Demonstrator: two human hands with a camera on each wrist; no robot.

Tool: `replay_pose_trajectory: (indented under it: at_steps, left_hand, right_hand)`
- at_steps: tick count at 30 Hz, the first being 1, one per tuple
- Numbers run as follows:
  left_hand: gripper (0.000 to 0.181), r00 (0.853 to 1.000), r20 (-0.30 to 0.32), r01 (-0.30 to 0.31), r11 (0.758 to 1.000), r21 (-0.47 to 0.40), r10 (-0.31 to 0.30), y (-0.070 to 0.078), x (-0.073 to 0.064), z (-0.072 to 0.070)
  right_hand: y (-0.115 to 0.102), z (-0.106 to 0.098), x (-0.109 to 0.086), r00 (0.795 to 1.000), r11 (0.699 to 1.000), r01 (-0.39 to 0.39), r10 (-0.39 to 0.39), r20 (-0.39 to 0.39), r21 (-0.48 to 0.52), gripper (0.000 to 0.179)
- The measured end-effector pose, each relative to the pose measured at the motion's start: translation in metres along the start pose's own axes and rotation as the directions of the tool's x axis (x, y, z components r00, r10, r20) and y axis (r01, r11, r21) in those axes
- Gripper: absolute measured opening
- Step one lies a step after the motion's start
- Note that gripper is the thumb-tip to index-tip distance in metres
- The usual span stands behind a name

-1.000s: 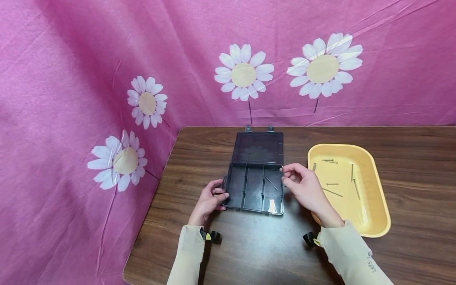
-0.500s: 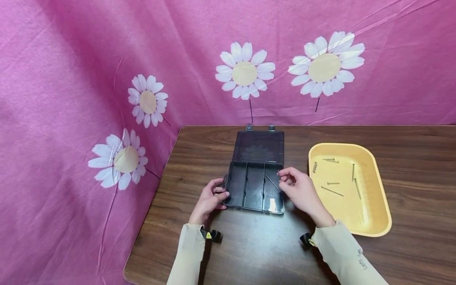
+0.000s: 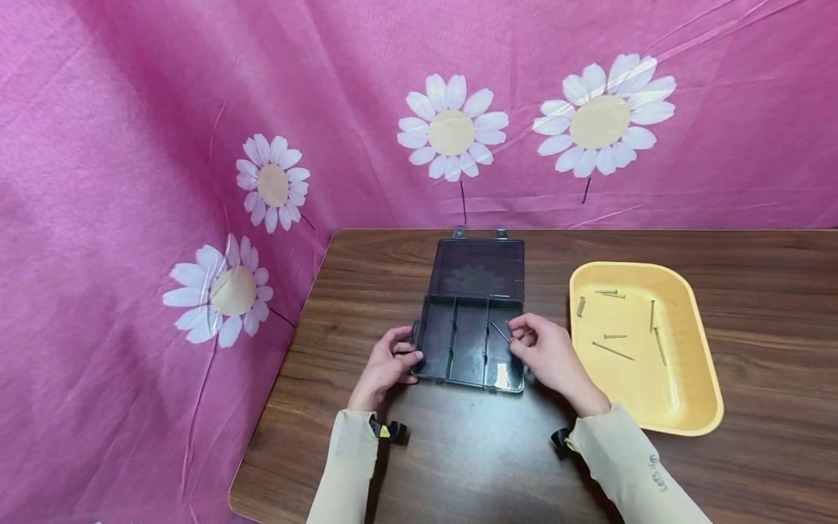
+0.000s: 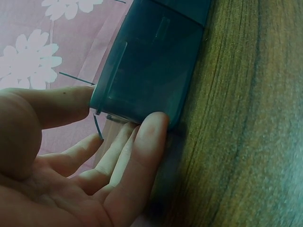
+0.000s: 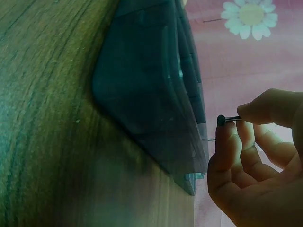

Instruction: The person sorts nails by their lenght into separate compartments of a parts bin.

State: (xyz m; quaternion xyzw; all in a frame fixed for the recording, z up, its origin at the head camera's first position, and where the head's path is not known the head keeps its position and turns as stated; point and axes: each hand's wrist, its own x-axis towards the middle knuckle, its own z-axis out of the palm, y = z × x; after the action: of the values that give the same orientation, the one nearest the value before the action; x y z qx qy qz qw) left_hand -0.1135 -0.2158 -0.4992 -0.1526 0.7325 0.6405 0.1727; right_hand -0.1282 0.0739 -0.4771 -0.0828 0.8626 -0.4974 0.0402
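Observation:
A dark translucent compartment box lies on the table with its lid folded back. My left hand holds the box by its left side, thumb and fingertips at the edge. In the right compartment lies one nail, slanted. Over that compartment's right wall is my right hand, pinching another nail between thumb and fingertips. The right wrist view shows its flat head sticking out past the fingers. The left and middle compartments hold nothing visible.
To the right stands a yellow tray with several loose nails spread on its floor and a small metal piece near its left wall. A pink cloth with printed daisies hangs behind the wooden table.
My right hand has moved slightly left and down, bringing the pinched nail from the box's right edge in over the right compartment. The left hand keeps its hold on the box.

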Motion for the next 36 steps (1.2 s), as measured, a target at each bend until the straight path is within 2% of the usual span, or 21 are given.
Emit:
replay_pose_trajectory:
  at_steps: [11, 21, 36]
  left_hand:
    - [0.06, 1.0, 0.029, 0.009, 1.0, -0.009, -0.008, 0.011, -0.008, 0.001]
    - [0.062, 1.0, 0.008, 0.0, 1.0, -0.016, 0.0, -0.001, 0.0, 0.0]
    - [0.059, 1.0, -0.005, -0.015, 1.0, -0.011, 0.015, -0.002, 0.0, 0.001]
  right_hand:
    - [0.004, 0.006, 0.0, 0.999, 0.996, 0.041, -0.042, -0.017, -0.079, 0.022]
    - [0.004, 0.008, 0.001, 0.998, 0.991, 0.059, -0.062, -0.018, -0.116, 0.021]
    - [0.004, 0.015, 0.002, 0.994, 0.976, 0.1, -0.107, -0.026, -0.195, 0.02]
